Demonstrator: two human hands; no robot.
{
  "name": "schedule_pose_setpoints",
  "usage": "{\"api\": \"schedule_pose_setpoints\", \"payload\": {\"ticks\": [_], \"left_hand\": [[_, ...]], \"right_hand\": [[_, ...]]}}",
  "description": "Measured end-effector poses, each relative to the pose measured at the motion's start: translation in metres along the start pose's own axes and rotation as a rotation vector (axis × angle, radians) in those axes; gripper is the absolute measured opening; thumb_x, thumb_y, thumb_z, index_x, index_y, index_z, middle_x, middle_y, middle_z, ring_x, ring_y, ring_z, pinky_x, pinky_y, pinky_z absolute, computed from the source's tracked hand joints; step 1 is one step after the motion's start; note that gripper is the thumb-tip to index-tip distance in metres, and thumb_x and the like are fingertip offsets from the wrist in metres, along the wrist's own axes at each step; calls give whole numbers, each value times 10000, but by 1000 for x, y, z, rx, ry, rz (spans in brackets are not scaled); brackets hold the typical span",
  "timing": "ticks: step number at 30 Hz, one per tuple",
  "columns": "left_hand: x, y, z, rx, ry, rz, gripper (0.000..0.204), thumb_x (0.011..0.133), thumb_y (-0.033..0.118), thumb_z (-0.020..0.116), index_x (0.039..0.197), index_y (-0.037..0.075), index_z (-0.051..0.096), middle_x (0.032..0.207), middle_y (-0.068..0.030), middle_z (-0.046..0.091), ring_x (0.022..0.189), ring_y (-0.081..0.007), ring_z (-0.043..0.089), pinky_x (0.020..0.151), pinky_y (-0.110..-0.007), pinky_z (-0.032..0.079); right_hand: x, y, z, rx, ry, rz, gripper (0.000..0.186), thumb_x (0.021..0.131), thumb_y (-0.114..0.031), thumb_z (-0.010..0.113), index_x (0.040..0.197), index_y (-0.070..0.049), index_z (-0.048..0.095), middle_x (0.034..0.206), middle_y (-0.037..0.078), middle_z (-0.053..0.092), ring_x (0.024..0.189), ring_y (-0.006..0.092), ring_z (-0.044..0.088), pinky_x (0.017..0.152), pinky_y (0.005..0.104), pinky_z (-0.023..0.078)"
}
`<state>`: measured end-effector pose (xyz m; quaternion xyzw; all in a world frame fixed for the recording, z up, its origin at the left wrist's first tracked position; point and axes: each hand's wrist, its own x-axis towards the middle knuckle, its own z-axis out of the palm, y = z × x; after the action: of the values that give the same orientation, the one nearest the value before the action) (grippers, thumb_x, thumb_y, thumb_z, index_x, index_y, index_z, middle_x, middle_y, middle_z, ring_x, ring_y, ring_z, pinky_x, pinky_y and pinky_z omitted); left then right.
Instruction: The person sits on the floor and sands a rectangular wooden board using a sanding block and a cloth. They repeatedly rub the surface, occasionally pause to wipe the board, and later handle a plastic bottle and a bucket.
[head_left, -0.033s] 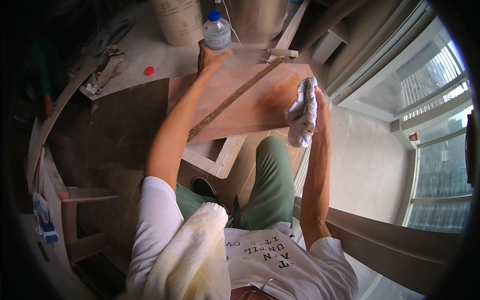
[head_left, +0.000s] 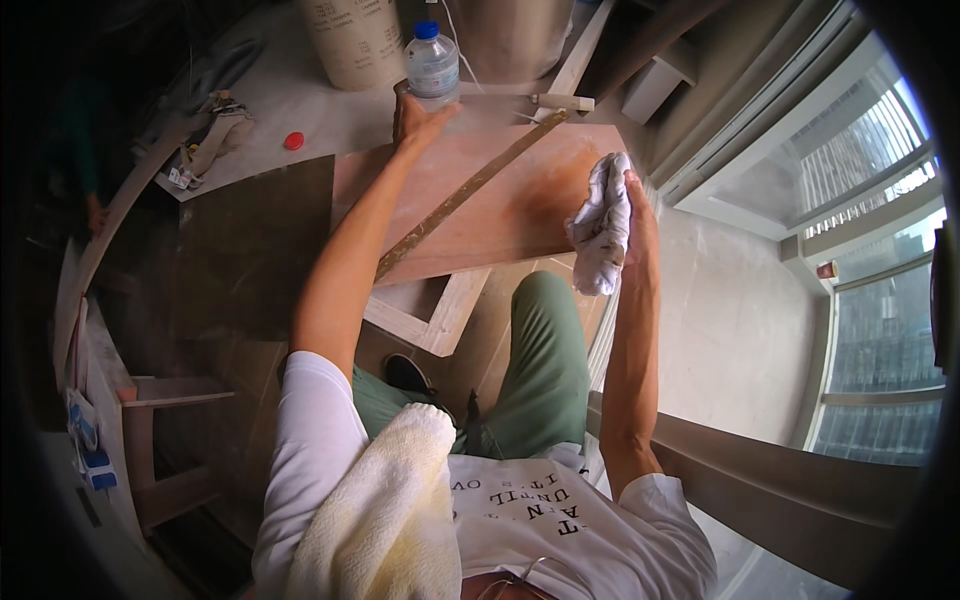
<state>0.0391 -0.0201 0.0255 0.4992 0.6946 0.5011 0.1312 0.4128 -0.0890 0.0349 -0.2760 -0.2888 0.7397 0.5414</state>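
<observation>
My left hand (head_left: 422, 124) is closed around the lower part of a clear plastic bottle (head_left: 433, 74) with a blue cap, which stands upright at the far edge of a pinkish wooden board (head_left: 500, 232). In my right hand (head_left: 641, 205) is a bunched white rag (head_left: 602, 225) with dark smudges, held over the board's right end. An orange-brown stain (head_left: 562, 182) marks the board beside the rag. Across the board, a long narrow wooden strip (head_left: 470, 196) lies diagonally between my hands. The fingers of my right hand are partly hidden by the rag.
A hand tool with a pale wooden handle (head_left: 566, 102) lies past the strip. Behind the bottle stand a beige bucket (head_left: 350, 45) and a large drum (head_left: 508, 42). A red lid (head_left: 294, 141) lies at left. Another person's hand (head_left: 97, 216) shows at far left. A wooden frame (head_left: 442, 328) is below the board.
</observation>
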Motion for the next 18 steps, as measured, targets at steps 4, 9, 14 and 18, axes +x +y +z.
{"api": "schedule_pose_setpoints", "payload": {"ticks": [4,9,14,18], "left_hand": [[10,-12,11,-12,13,20,1159,653,394,946,1498,-28,274,1437,-265,537,1342,-377,543,1140,-436,437],[19,-11,15,-25,-19,-23,1116,645,353,955,1477,-13,308,1406,-271,550,1330,-382,543,1128,-448,440],[-6,-26,-1,27,211,74,987,746,305,900,1482,-16,326,1354,-255,565,1331,-363,517,1114,-464,435],[-94,44,-15,180,-93,377,681,880,262,793,1421,-13,483,1344,-202,580,1312,-368,514,1104,-491,434]], "right_hand": [[5,0,4,-56,22,-63,243,1044,-267,621,1145,-46,634,950,77,685,809,179,678,735,349,602],[17,0,8,-126,43,-74,282,1041,-298,634,1198,-63,632,972,63,686,825,173,681,740,340,602],[31,7,9,-192,8,-50,291,1047,-331,625,1202,-85,628,975,72,694,795,185,695,707,352,617],[31,-12,3,-312,20,-99,287,1030,-309,668,1191,-72,660,962,18,678,810,112,651,702,277,555]]}}
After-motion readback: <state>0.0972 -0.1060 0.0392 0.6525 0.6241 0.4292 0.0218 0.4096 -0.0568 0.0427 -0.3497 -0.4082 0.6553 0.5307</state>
